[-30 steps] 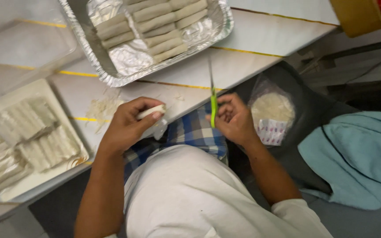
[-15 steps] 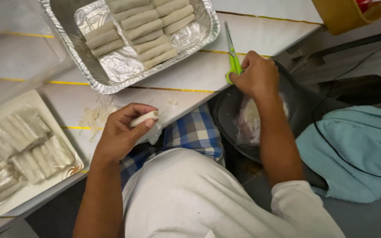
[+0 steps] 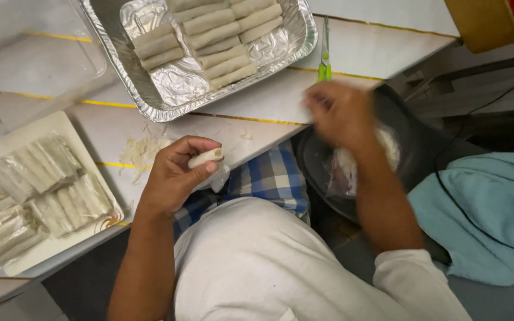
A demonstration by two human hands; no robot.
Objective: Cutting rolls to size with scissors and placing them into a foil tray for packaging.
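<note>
Holding a single pale roll [image 3: 206, 158] pinched between thumb and fingertips, the left hand [image 3: 176, 178] hovers over the near edge of the white table [image 3: 257, 101], just above the person's checked cloth; the roll's long axis runs roughly left to right, tilted slightly up toward the right, its cut end facing right; a scrap of clear wrapper seems to hang under it. The right hand [image 3: 340, 113] is blurred over a plastic bag [image 3: 352, 169] of white stuff lying in a dark pan [image 3: 411, 148] beside the table, and whether its fingers are closed on the bag cannot be told. To the left sits a white plate [image 3: 66, 128] with many rolls in clear wrappers [image 3: 43, 184], so much appears left to do; loose shreds [image 3: 141, 150] lie on the table between plate and hand. Farther off, a foil tray [image 3: 120, 65] holds two rows of bare rolls [image 3: 221, 35], with room left at its near end, so the work looks partway through; green-handled scissors [image 3: 325, 53] lie beside the tray, blades pointing away.
</note>
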